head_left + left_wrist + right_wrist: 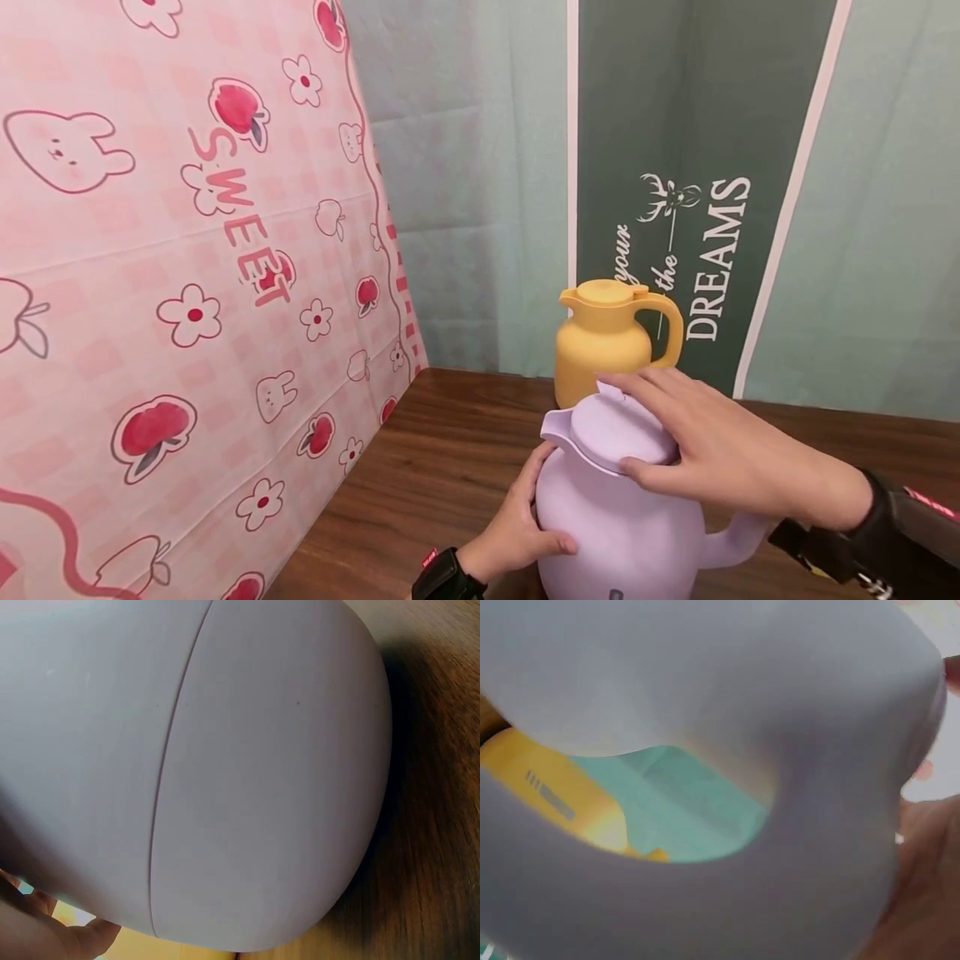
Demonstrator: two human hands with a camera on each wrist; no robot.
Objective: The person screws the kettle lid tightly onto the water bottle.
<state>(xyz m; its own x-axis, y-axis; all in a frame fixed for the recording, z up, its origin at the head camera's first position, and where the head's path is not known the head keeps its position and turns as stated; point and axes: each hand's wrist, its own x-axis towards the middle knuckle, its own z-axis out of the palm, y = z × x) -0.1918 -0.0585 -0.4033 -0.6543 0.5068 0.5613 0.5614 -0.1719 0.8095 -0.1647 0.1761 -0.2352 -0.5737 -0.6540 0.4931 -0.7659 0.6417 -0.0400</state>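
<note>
A lilac thermos jug (622, 525) stands upright, its spout pointing left and its handle (731, 546) to the right. My left hand (517, 521) holds the left side of the round body, thumb across the front; its other fingers are partly hidden. Over the jug's top, my right hand (697, 433) grips the round lid (618, 429), thumb at the near edge and fingers at the far edge. The lid's small tab (609, 388) points toward the back, not toward the handle. In the left wrist view the jug body (262, 765) fills most of the picture.
Just behind the lilac jug stands a yellow jug (603, 342) with its lid on and its handle to the right. The dark wooden table (420, 442) meets a pink printed cloth (225, 250) on the left and a green curtain (465, 208) at the back.
</note>
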